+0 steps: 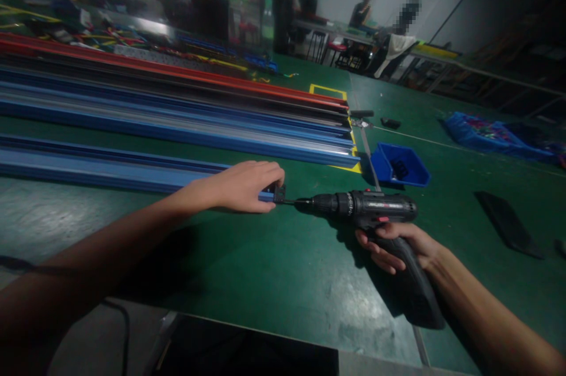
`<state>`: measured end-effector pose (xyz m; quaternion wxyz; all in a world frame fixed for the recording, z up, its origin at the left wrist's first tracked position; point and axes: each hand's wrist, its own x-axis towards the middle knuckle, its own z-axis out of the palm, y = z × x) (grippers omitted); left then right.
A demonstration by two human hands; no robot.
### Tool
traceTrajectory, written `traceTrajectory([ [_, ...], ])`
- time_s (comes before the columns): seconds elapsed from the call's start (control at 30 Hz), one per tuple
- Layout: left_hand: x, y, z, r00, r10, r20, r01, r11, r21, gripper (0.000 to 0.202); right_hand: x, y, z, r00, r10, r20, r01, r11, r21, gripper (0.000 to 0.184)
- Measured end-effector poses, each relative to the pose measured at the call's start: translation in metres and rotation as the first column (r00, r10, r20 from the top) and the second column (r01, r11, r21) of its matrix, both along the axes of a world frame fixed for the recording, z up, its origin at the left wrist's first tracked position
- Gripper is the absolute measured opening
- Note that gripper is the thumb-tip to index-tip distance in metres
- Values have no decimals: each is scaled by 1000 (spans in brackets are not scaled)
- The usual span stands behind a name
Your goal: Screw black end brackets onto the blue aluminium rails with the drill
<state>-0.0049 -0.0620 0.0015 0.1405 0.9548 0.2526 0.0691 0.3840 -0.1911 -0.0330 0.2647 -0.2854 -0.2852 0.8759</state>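
Observation:
My left hand (247,186) is closed over the right end of a long blue metal profile (110,170) that lies on the green table. At that end sits a small black end cap (280,194), just beyond my fingertips. My right hand (398,246) is wrapped round the handle of a black cordless drill (367,206), which points left. The drill's thin bit reaches the end cap; whether it sits in a screw there is too small to tell.
Several blue, black and red profiles (198,111) lie side by side behind. Right of them stand a blue bin (413,172) with dark parts and a larger blue tray (481,134). A flat black object (508,224) lies far right. People are in the background.

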Motion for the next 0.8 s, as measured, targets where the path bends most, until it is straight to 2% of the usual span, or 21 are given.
traceTrajectory([
  [0.8,-1,-1,1,1000,-3,1,3,1000,3,28,-1,2,3,1000,13,19,-13,999,31,29],
])
